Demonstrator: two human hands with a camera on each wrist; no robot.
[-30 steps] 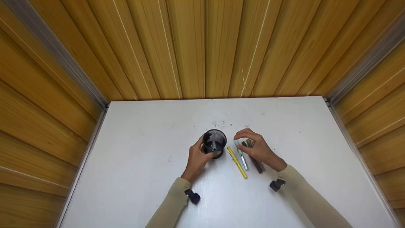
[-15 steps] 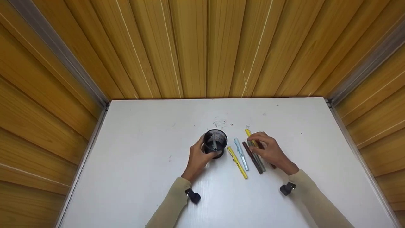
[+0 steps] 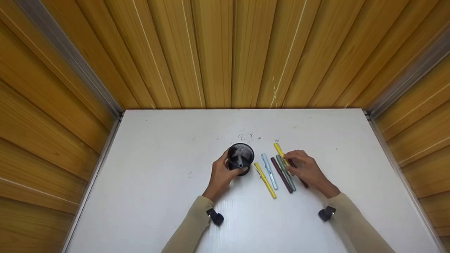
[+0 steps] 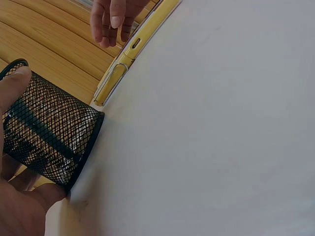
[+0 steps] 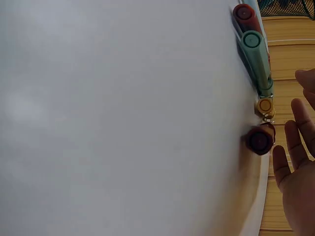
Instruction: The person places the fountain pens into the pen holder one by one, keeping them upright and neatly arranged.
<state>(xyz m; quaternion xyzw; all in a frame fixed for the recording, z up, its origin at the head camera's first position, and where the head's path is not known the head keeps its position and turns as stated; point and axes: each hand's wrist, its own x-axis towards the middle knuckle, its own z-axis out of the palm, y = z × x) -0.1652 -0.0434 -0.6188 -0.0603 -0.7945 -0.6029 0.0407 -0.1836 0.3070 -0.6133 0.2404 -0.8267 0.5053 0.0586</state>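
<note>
1. Left hand (image 3: 223,174) grips the mesh cup (image 4: 55,117), 1 pen (image 3: 240,161) inside; a slack hold could let it tip.
2. Right hand (image 3: 310,172), thumb and fingers parted, is over the far yellow pen (image 3: 279,149) and brown pen (image 3: 303,182), contact unclear; lying close, both might be caught together.
3. Left of its thumb, the green pen (image 3: 286,174) and maroon pen (image 3: 281,175) nearly touch: a sideways brush could roll them.
4. Between the hands, a low swing could knock the light blue pen (image 3: 269,172).
</note>
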